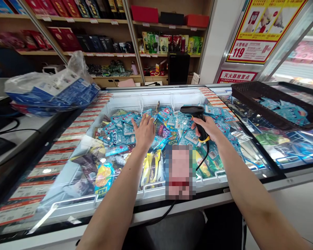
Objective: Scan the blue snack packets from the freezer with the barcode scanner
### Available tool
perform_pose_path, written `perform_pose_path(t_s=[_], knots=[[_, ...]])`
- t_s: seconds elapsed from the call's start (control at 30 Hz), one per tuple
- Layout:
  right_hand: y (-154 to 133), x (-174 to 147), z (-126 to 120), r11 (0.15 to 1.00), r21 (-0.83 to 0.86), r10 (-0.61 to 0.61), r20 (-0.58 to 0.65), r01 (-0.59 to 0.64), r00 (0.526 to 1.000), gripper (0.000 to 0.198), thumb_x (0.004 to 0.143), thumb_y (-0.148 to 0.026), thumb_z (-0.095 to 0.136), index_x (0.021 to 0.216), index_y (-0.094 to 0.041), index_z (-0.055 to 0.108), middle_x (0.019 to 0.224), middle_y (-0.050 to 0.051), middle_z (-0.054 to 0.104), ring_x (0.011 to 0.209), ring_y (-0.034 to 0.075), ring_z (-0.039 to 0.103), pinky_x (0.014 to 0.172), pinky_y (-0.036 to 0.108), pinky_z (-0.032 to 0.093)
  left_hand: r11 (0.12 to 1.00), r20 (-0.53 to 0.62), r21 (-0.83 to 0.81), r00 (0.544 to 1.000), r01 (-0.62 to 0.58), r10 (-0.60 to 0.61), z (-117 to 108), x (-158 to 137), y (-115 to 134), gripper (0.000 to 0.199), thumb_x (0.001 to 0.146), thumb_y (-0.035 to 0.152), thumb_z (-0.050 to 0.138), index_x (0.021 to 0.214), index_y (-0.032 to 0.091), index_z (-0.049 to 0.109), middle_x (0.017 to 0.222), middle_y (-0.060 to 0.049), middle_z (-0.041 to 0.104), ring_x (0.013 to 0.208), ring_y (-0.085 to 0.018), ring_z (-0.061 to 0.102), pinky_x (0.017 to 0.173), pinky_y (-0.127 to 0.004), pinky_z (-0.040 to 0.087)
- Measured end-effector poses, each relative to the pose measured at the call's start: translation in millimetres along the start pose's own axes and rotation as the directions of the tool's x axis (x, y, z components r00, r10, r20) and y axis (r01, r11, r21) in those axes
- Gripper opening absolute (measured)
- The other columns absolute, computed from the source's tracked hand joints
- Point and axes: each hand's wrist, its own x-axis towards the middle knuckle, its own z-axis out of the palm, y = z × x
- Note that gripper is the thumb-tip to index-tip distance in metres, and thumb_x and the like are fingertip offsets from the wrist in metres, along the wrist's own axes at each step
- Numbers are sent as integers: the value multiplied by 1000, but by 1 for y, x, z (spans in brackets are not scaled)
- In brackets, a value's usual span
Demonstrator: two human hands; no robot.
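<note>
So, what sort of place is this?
Probably a shop: there are shelves of packaged goods, a display case of colourful packets with price labels alongside, and a barcode scanner in the person's right hand.

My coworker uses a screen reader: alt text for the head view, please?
A person's right hand holds a black barcode scanner, the left hand spread over blue packets at a glass-topped freezer. Shelves of goods stand behind; a brown basket sits at right.

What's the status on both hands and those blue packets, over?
Right hand gripping black scanner. Left hand open over blue packets, contact unclear. Cable hanging below scanner, clear of left hand.
</note>
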Motion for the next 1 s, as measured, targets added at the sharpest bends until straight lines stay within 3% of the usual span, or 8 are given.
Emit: perform_pose_path(t_s=[0.13, 0.3, 0.57, 0.7, 0.8, 0.9, 1.0], knots=[[1, 2, -2, 1000, 27, -4, 1, 4, 1000, 36, 78, -49, 69, 94, -18, 60, 69, 3, 69, 40, 12, 55, 35, 24, 43, 985, 44, -113, 990, -130, 136, 3, 3, 12, 38, 98, 29, 34, 127, 24, 57, 138, -7, 58, 140, -22, 39, 120, -55, 4], [4, 7, -6, 997, 78, -7, -70, 12, 998, 36, 77, -48, 71, 90, -18, 59, 68, 3, 69, 40, 11, 56, 34, 23, 44, 945, 141, -263, 961, -195, 238, 10, 11, 26, 42, 99, 37, 30, 131, 23, 54, 138, -6, 57, 136, -19, 44, 120, -49, 14], [3, 9, -5, 993, 119, -1, -101, 14, 995, 35, 77, -48, 71, 88, -17, 57, 67, 3, 67, 40, 12, 56, 33, 23, 44, 903, 280, -359, 897, -234, 343, 24, 37, 63, 51, 99, 46, 28, 143, 23, 41, 151, -6, 44, 145, -22, 30, 118, -53, 17], [2, 9, -5, 992, 128, 3, -101, 10, 995, 35, 77, -48, 71, 87, -17, 57, 67, 3, 67, 39, 11, 56, 34, 23, 44, 929, 294, -280, 899, -242, 324, 26, 39, 67, 54, 95, 49, 42, 143, 25, 42, 146, -8, 49, 138, -27, 40, 118, -54, 13], [2, 10, -5, 992, 123, 7, -104, 6, 995, 35, 77, -47, 71, 88, -17, 57, 67, 3, 68, 39, 11, 56, 34, 23, 44, 954, 271, -196, 923, -224, 273, 26, 36, 59, 59, 88, 50, 55, 140, 25, 46, 138, -11, 54, 129, -30, 46, 114, -52, 22], [4, 10, -5, 995, 102, 2, -100, 9, 995, 35, 77, -47, 70, 89, -17, 57, 69, 3, 68, 40, 11, 56, 34, 23, 45, 983, 255, -140, 955, -116, 149, 26, 32, 49, 66, 78, 55, 66, 133, 22, 53, 125, -13, 57, 119, -33, 50, 101, -47, 37], [6, 9, -4, 996, 88, 3, -83, 5, 997, 36, 77, -49, 70, 90, -18, 57, 71, 3, 69, 40, 11, 57, 33, 22, 44, 975, 205, -221, 978, 27, 20, 25, 24, 40, 64, 75, 56, 68, 125, 19, 54, 117, -13, 59, 109, -30, 55, 91, -41, 43]])
